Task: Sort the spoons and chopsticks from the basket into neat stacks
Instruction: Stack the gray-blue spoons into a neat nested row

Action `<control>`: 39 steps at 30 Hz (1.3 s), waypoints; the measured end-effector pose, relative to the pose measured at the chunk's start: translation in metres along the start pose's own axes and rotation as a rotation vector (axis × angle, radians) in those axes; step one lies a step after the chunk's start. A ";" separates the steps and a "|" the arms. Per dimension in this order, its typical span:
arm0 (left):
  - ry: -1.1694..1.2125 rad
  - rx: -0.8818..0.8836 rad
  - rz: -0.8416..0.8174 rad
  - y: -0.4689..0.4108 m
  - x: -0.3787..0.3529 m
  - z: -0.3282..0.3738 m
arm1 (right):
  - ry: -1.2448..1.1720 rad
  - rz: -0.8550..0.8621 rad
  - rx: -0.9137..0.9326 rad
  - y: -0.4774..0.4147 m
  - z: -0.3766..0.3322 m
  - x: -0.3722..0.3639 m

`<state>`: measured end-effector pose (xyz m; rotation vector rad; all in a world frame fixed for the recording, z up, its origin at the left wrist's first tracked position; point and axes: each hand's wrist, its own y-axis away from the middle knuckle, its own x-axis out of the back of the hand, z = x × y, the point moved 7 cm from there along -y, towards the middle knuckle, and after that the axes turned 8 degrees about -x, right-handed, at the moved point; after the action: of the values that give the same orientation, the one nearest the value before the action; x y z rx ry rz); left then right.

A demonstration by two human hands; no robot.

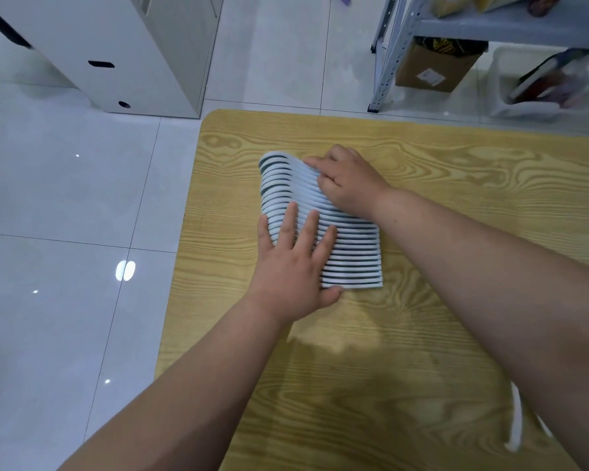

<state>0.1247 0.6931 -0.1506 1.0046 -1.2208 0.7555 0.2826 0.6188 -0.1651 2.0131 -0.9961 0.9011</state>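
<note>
A row of several white spoons lies nested side by side on the wooden table, bowls to the left, handles to the right. My left hand rests flat on the near left part of the row, fingers spread over the bowls. My right hand presses on the far part of the row with fingers curled, index finger pointing left. Neither hand lifts a spoon. No chopsticks or basket show, apart from a white curved edge under my right forearm.
The table's left edge drops to a glossy tiled floor. A white cabinet stands at the far left. A grey metal shelf with a cardboard box and a white bin stands beyond the table.
</note>
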 end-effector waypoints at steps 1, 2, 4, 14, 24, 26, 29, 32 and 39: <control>0.009 0.004 0.001 0.009 -0.001 0.005 | -0.007 -0.019 0.005 0.007 -0.002 -0.005; 0.017 0.007 0.002 0.020 -0.003 0.009 | -0.007 -0.039 0.013 0.015 -0.005 -0.009; 0.026 -0.001 0.011 0.042 -0.006 0.020 | 0.008 -0.082 0.033 0.034 -0.013 -0.019; -0.031 -0.153 0.027 0.129 -0.030 0.063 | 0.153 -0.278 0.006 0.116 -0.042 -0.058; -0.097 -0.254 -0.016 0.138 -0.037 0.070 | 0.088 -0.200 -0.041 0.116 -0.070 -0.063; -0.122 -0.320 0.007 0.142 -0.035 0.074 | 0.060 -0.202 -0.068 0.112 -0.072 -0.066; -0.188 -0.433 0.089 0.147 -0.029 0.083 | 0.050 -0.210 -0.098 0.110 -0.071 -0.069; -0.198 -0.543 0.216 0.150 -0.025 0.096 | 0.023 -0.202 -0.115 0.110 -0.071 -0.074; -0.175 -0.692 0.285 0.145 -0.026 0.118 | -0.014 -0.213 -0.117 0.108 -0.068 -0.081</control>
<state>-0.0569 0.6431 -0.1414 0.3316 -1.6441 0.4037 0.1358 0.6539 -0.1656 1.9844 -0.8040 0.6993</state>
